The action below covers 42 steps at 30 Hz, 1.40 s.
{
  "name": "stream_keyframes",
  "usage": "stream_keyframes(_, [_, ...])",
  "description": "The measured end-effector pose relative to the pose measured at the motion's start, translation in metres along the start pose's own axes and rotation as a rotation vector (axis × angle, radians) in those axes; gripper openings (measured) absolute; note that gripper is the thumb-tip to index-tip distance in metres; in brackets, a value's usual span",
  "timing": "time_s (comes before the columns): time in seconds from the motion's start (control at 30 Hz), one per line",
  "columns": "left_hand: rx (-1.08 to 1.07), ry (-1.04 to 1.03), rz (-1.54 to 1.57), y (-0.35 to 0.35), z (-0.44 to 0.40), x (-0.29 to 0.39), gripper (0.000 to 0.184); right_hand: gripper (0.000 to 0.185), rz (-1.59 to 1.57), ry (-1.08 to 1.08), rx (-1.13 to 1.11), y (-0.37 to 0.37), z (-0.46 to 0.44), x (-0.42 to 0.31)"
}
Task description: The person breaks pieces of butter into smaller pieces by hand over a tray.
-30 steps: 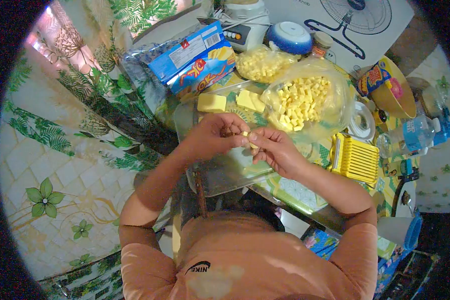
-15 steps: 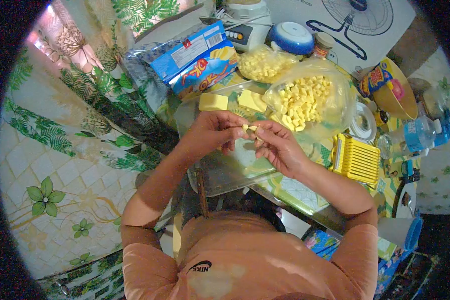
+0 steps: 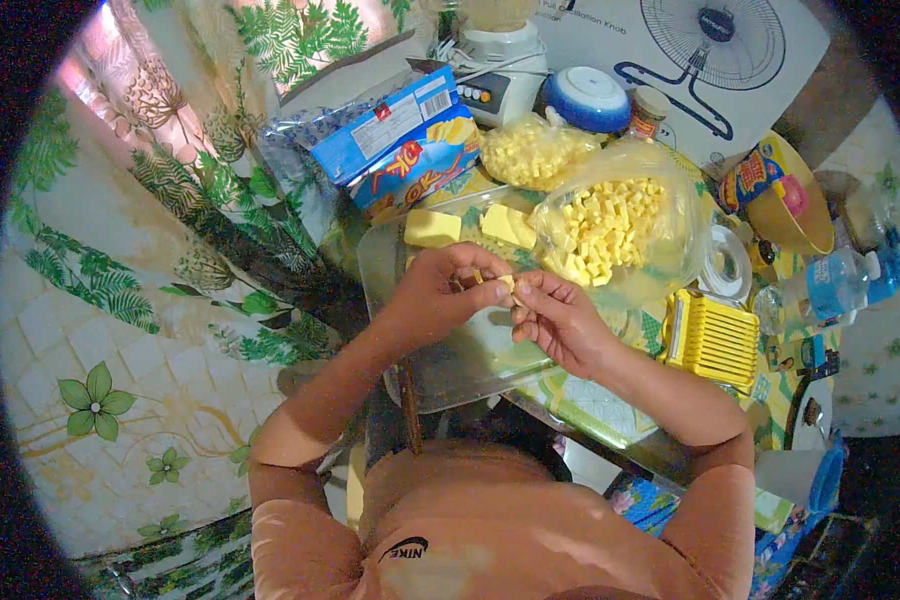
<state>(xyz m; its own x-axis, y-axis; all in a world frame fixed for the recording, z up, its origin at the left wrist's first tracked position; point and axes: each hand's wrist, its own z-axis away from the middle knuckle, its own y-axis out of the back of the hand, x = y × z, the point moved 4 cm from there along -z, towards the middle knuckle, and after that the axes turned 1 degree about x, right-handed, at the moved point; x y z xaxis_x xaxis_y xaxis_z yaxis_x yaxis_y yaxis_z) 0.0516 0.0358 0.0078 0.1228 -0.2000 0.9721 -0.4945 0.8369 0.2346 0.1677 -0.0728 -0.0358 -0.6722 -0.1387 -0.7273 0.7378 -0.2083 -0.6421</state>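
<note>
Above the clear tray, my left hand pinches a small yellow piece between thumb and fingers. My right hand meets it fingertip to fingertip, closed on the same small piece or one touching it. Just beyond my hands lie two pale yellow blocks, one at left and one at right. An open plastic bag of yellow cubes rests to the right of them, and a second bag of yellow pieces sits behind.
A blue box stands at the back left, near a white appliance and a blue bowl. To the right are a yellow slicer, a white round lid, a yellow bowl and a plastic bottle.
The view has shifted, so the table items sit slightly lower. My hands stay together, with their fingers shifting around the small yellow piece.
</note>
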Motion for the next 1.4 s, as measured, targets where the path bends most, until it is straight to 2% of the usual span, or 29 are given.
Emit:
stream_keyframes(0.23, [0.023, -0.234, -0.199, 0.001, 0.001, 0.002, 0.017, 0.021, -0.042, 0.012, 0.024, 0.002, 0.0, 0.0])
stream_keyframes(0.43, [0.092, -0.179, -0.088, -0.001, 0.007, 0.003, 0.018, 0.019, -0.049, 0.032, 0.012, -0.001, 0.0, -0.003])
stream_keyframes(0.63, [0.107, -0.178, -0.258, -0.003, 0.008, 0.014, 0.015, 0.018, -0.052, 0.043, 0.019, -0.002, 0.001, -0.005])
stream_keyframes(0.73, [0.162, -0.367, -0.274, -0.006, 0.008, 0.014, 0.014, 0.017, -0.052, 0.049, 0.02, -0.001, 0.0, -0.005])
stream_keyframes(0.83, [0.158, -0.285, -0.381, -0.007, 0.009, 0.019, 0.009, 0.016, -0.06, 0.063, 0.028, 0.001, -0.001, -0.003])
stream_keyframes(0.93, [0.31, -0.337, -0.172, -0.007, 0.007, 0.008, 0.016, 0.015, -0.069, 0.073, 0.041, 0.002, -0.001, -0.003])
stream_keyframes(1.03, [0.265, -0.111, -0.271, -0.005, 0.008, 0.012, 0.006, 0.014, -0.069, 0.083, 0.064, 0.002, -0.001, -0.003])
stream_keyframes(1.23, [0.28, -0.298, -0.315, -0.006, 0.007, 0.011, 0.013, 0.012, -0.052, 0.091, 0.071, 0.0, -0.002, -0.005])
stream_keyframes(1.4, [0.27, -0.163, -0.328, -0.006, 0.006, 0.012, 0.017, 0.012, -0.047, 0.09, 0.054, -0.001, -0.001, -0.006])
